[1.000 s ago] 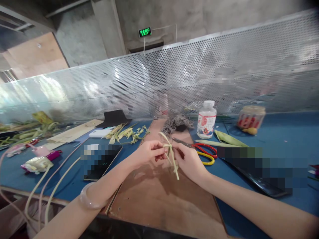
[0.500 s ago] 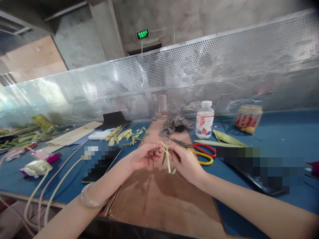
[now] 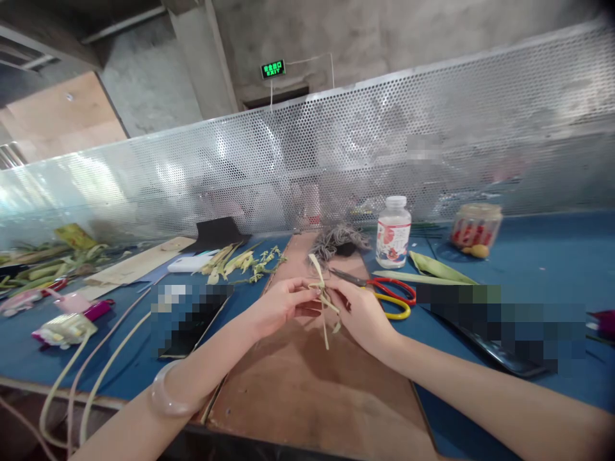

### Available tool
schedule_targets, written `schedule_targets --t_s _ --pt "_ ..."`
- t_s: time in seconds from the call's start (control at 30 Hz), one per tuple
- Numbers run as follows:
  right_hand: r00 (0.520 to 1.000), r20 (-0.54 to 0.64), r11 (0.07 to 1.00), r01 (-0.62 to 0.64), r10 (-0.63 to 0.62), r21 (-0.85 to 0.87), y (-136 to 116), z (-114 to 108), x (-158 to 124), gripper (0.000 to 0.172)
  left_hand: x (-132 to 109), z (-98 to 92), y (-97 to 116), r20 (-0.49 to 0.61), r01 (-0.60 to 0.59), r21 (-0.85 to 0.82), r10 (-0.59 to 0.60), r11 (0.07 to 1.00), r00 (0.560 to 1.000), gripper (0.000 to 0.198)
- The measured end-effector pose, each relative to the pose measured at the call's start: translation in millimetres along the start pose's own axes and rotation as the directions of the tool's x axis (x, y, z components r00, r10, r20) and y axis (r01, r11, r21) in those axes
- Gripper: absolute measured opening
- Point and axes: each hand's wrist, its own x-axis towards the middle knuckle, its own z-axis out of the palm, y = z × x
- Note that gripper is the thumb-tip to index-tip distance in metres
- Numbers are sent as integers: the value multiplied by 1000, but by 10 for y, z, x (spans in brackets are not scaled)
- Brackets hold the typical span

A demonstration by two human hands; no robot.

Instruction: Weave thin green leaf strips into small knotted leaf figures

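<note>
Pale green plant strips [image 3: 317, 272], looped and crossing one another, are held between both hands above a brown wooden board [image 3: 307, 390]. My left hand [image 3: 283, 306] pinches them from the left with thumb and forefinger. From the right, my right hand [image 3: 358, 314] has its fingers closed on the same strips; some of its fingertips are hidden. Thin strip ends point up and hang down between the hands. Just beyond my right hand lie scissors [image 3: 394, 304] with a red and a yellow handle loop. Behind the hands sits a bundle of grey string [image 3: 339, 242].
On the blue tabletop [image 3: 552, 256] stand a white-capped bottle [image 3: 394, 232] and a jar [image 3: 476, 227]. Green leaves [image 3: 439, 269] lie at right, small plant pieces [image 3: 250, 262] and a dark phone [image 3: 199, 326] at left. Cables [image 3: 103, 358] hang over the left edge. A perforated metal screen [image 3: 192, 173] runs behind.
The strips have shifted between my fingers: one end now points up higher and a thin end hangs lower. My left fingers have closed in toward the crossing. The view moved slightly.
</note>
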Motion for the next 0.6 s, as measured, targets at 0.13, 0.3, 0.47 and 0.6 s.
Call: schedule_targets --t_s 0.13,0.3,0.47,0.6 --pt "1000 -10 1000 16 -16 12 0 -2 -4 28 -1 2 -3 -3 -27 28 27 999 1000 24" --pt "1000 -6 999 12 -12 40 -21 -21 -6 27 -18 13 17 -8 -44 85 45 995 999 25" --pt "1000 -5 992 -4 4 127 -69 -41 2 28 -29 22 17 48 -59 99 54 993 997 21" --pt "997 27 975 -79 75 206 -51 -16 -5 26 -36 13 8 68 -63 105 56 992 996 21"
